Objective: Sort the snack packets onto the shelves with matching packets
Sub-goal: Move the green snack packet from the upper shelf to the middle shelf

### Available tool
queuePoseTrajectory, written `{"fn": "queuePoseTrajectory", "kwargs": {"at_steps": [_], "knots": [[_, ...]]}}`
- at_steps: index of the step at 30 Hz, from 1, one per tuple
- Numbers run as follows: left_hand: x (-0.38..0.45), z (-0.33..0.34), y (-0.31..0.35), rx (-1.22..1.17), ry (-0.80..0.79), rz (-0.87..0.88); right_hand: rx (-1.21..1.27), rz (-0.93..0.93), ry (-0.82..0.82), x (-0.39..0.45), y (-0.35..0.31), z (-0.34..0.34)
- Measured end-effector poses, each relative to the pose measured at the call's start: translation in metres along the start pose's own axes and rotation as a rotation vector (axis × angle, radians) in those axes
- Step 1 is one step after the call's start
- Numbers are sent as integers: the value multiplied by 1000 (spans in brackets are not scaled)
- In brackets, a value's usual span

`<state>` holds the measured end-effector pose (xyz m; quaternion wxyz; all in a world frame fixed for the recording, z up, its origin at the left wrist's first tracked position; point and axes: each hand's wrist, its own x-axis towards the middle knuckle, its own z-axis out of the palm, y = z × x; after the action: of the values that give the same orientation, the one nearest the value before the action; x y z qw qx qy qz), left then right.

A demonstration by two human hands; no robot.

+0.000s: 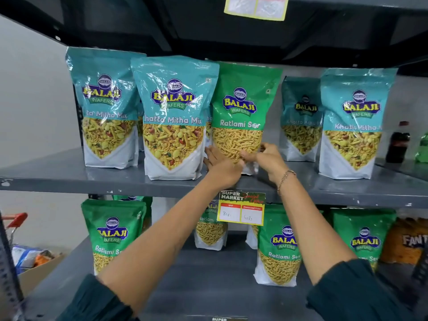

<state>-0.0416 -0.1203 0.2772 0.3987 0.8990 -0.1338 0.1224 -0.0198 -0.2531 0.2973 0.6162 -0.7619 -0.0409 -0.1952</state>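
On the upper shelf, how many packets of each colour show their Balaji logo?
Teal Khatta Mitha Mix packets: 4
Green Ratlami Sev packet: 1
Total: 5

I see a green Ratlami Sev packet (243, 112) with a white base and a yellow-on-blue logo, mid upper shelf (69, 177), which is flat grey. The Khatta Mitha Mix packets (172, 119) on it are teal over white, showing speckled yellow mix. Toward the lower shelf's (196, 274) front edge stand more green Ratlami Sev packets (278, 249). The price tag (240, 208) is yellow with white boxes. My sleeves (361, 295) are dark green.
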Motion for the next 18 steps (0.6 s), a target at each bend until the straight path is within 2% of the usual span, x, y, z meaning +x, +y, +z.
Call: {"fn": "queuePoseTrajectory", "kwargs": {"at_steps": [3, 6, 10, 14, 18], "knots": [[14, -3, 3, -317, -18, -83, 13, -3, -8, -1, 3, -20], [19, -6, 5, -523, -35, -44, 47, 25, -5, -3, 4, -32], [12, -6, 13, -500, -6, 12, 92, 20, 18, -19, -1, -45], [-2, -12, 24, -408, -42, 62, 65, -42, 59, -47, -18, -59], [-33, -31, 35, -331, -104, 35, -1, -105, 84, -93, -39, -69]]}}
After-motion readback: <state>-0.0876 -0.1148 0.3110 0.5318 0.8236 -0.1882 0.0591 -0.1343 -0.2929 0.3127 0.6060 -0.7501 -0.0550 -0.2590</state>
